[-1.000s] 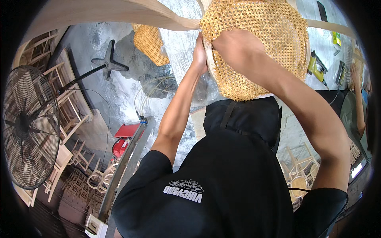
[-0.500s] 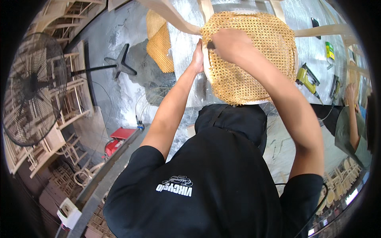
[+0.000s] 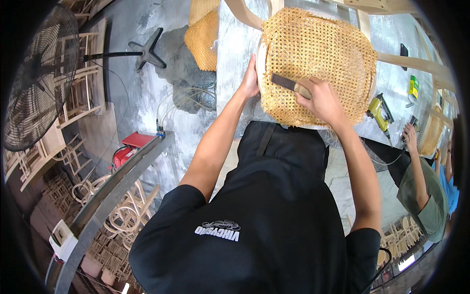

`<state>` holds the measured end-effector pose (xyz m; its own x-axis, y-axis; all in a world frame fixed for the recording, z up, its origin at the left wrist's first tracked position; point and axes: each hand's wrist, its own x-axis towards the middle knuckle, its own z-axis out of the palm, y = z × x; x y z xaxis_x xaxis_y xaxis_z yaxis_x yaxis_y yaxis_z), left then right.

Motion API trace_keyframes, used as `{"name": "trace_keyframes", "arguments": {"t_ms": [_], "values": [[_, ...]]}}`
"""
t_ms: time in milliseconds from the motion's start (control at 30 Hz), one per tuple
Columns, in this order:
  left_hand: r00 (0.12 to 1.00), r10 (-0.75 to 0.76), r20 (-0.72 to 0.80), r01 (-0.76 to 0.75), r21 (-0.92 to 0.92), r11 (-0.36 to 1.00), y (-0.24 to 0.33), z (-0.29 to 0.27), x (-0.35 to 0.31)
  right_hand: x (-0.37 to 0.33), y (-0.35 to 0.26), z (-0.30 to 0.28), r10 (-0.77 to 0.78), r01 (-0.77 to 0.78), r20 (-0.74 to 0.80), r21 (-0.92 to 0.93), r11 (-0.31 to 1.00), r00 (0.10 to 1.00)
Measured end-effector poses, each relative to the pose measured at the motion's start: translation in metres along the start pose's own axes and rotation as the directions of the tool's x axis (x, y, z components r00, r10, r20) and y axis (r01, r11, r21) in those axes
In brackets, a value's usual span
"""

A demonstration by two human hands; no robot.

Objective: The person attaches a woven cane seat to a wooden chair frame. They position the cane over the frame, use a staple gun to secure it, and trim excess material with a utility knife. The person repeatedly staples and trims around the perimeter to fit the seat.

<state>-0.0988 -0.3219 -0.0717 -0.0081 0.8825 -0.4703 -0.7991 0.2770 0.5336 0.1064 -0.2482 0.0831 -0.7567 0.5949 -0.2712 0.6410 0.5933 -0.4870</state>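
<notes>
A chair seat covered in woven cane webbing (image 3: 313,59) lies before me, its pale frame rim showing at the left and the cut cane ends rough along the border. My left hand (image 3: 250,81) grips that rim at the seat's left side, its fingers partly hidden behind the edge. In my right hand (image 3: 319,98) is a chisel (image 3: 284,82) with a wooden handle and a flat dark blade. The blade points left over the cane, a little in from the left border; I cannot tell if it touches. Pale wooden chair legs (image 3: 411,62) extend from the seat.
A yellow-green nail gun (image 3: 380,113) lies right of the seat, with a green-yellow packet (image 3: 413,87) beyond. Another person's hand (image 3: 410,137) works at far right. Loose cane webbing (image 3: 201,44) lies at upper left, near a fan stand (image 3: 147,49). A metal rail (image 3: 105,201) runs lower left.
My right hand has moved from the seat's upper left toward its lower middle, and the chisel blade now shows. My left hand stays on the rim. The view has shifted slightly.
</notes>
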Motion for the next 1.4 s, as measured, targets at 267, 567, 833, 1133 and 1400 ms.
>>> {"name": "trace_keyframes", "arguments": {"t_ms": [267,567,833,1133,1400], "values": [[0.996,-0.02,-0.088,0.018,-0.021,1.0,0.0,0.017,0.0,0.025,0.019,0.0,-0.134,0.135,0.017,-0.058,0.989,0.991],[0.995,0.011,-0.104,-0.019,-0.08,0.997,-0.002,0.016,0.0,0.05,-0.011,-0.017,-0.08,0.15,0.267,-0.254,0.955,0.96],[0.989,-0.007,-0.147,-0.006,-0.086,0.996,-0.003,0.016,0.003,0.044,-0.006,-0.007,-0.207,0.236,0.133,-0.269,0.934,0.969],[0.984,0.018,-0.177,-0.028,-0.057,0.998,0.001,0.021,0.002,0.044,-0.012,-0.007,-0.178,0.224,0.166,-0.328,0.918,0.97],[0.984,0.007,-0.18,-0.018,-0.059,0.998,0.002,0.023,0.001,0.053,-0.024,-0.006,-0.284,0.296,0.086,-0.308,0.904,0.955]]}}
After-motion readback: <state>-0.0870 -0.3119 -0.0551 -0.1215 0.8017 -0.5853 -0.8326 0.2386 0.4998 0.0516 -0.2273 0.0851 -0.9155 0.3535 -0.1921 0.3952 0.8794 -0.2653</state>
